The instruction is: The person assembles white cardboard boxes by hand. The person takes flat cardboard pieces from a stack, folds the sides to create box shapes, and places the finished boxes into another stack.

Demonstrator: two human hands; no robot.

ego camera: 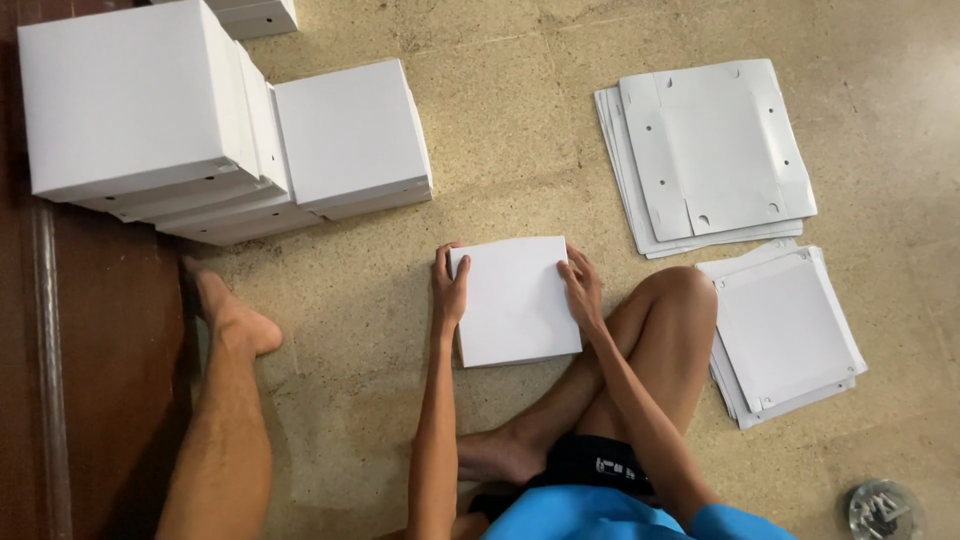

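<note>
**On the floor, both hands on a white box**

On the speckled stone floor [500, 130], seen from the head camera, a person sits with one knee bent and the other leg stretched out to the left. Between the legs lies a square white cardboard box [515, 300], flat on the floor. The left hand [449, 287] grips the box's left edge, fingers curled over the top corner and thumb on the side. The right hand [582, 285] presses on the right edge, fingers spread flat on the lid near the upper right corner.

To the upper left, stacks of finished white boxes [140, 100] stand close together beside a dark wooden strip [90, 340]; a lower stack [352, 135] sits just right of the taller one. To the upper right lies a pile of flat, unfolded box blanks [710, 150] with small punched holes. A second pile of flat blanks [785, 335] lies just beside the bent knee. A small round container [880, 508] of metal bits sits at the lower right corner
</note>
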